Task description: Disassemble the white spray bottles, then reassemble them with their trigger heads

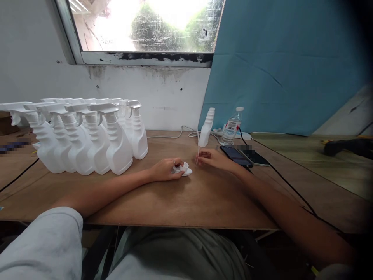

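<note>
My left hand [166, 169] rests on the table, its fingers wrapped round a white spray head [184, 168] that lies low over the wood. To its right, my right hand [210, 158] pinches a thin white dip tube [198, 140], which stands nearly upright from the fingertips. Tube and spray head are apart. Just behind my right hand stands a white bottle [206, 127] with no spray head on its neck. On the left, several white spray bottles [118, 149] with their heads on stand packed in rows.
A clear water bottle [231, 127] stands behind two phones [235, 155] on the right. White cables [175, 137] run along the wall, and a black cable [287, 186] crosses the table's right side. The table's front edge [180, 224] is close to my body.
</note>
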Action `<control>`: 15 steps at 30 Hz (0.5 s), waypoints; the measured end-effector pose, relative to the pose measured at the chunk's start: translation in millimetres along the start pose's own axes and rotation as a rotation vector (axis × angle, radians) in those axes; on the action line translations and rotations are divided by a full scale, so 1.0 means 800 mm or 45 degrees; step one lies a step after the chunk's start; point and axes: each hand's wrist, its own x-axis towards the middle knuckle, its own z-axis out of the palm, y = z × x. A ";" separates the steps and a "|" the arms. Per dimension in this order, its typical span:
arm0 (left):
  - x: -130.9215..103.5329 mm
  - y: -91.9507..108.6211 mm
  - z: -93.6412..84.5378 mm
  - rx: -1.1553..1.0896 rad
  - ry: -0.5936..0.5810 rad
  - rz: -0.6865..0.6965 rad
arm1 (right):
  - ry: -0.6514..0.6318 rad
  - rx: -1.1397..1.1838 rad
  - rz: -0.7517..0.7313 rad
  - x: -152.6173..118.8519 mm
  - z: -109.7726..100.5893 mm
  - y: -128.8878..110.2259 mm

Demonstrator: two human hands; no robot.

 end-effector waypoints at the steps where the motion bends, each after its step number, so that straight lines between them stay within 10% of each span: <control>1: 0.000 0.001 -0.001 -0.027 -0.006 -0.026 | 0.074 0.073 -0.040 0.000 0.005 -0.006; 15: 0.000 0.002 -0.003 -0.156 -0.015 0.013 | 0.251 0.249 -0.281 0.000 0.056 -0.045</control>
